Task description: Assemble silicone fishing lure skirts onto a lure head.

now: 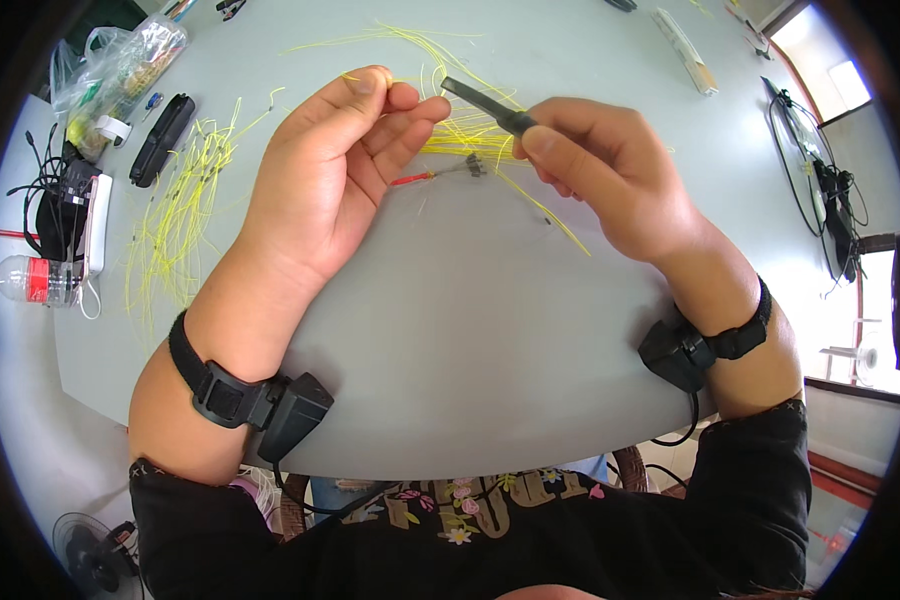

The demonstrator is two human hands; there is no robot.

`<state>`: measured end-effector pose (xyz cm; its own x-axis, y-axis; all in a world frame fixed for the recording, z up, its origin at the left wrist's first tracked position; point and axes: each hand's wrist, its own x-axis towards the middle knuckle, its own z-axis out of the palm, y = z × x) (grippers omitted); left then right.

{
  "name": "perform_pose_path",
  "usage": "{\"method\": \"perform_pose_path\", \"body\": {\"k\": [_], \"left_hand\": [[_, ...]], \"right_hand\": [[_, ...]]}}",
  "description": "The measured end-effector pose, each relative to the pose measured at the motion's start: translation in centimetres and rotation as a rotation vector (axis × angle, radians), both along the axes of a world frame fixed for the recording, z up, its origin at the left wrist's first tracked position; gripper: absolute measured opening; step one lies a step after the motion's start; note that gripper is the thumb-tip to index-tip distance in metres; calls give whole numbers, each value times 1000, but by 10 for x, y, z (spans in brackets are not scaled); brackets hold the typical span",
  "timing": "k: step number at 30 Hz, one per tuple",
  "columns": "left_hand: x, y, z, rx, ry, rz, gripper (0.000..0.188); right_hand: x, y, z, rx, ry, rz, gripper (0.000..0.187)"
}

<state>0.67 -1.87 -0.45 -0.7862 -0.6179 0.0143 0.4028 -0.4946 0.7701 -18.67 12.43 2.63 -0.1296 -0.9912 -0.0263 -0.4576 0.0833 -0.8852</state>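
Note:
My left hand pinches a thin yellow wire between thumb and forefinger, its other fingers loosely curled. In my right hand is a slim dark stick-like tool, pointing up and left toward the left fingertips. Its exact kind cannot be made out. Behind and below both hands lies a bundle of yellow wires on the grey table. Between the hands, nearer me, are a small red piece and a cluster of small dark parts.
More yellow wires spread at the left, beside a black elongated case. A plastic bag, a white device and a bottle line the left edge. Black cables lie at the right, and a long clear box farther back.

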Motion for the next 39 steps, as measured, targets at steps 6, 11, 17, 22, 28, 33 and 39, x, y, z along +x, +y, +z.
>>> {"method": "perform_pose_path", "body": {"k": [6,11,17,22,28,33,39], "left_hand": [[1,4,3,-85,-53,73,18],[-1,9,4,-162,-79,137,17],[3,-4,4,-187,-42,268,16],[2,-2,4,-209,-73,270,14],[2,4,13,-308,-169,363,14],[22,-10,59,-302,-169,449,19],[111,-54,129,-202,221,536,24]], "right_hand": [[0,-1,-1,-13,32,6,27],[-1,-3,-5,17,27,-12,25],[-3,-4,-12,-87,106,-36,26],[0,-4,-5,21,129,-18,25],[1,-6,-8,-52,78,-7,26],[1,-1,-2,22,57,-58,32],[3,-12,-11,15,73,-11,34]]}}
